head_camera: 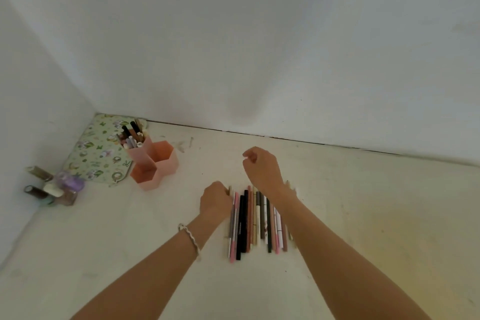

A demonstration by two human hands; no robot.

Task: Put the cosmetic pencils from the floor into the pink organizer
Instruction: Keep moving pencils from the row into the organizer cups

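Several cosmetic pencils (255,221) lie side by side in a row on the pale floor between my forearms. My left hand (215,200) is at the row's left edge, fingers curled down, pinching the top end of the leftmost pencil. My right hand (262,167) hovers above the far end of the row with loosely curled fingers and nothing in it. The pink organizer (166,161) stands to the far left of the row. It has three hexagonal cells: the back one holds several pens, and the two front ones look empty.
A floral mat (98,153) lies in the corner behind the organizer. A cluster of small nail polish bottles (55,187) stands by the left wall. White walls close off the back and left. Bare floor stretches to the right.
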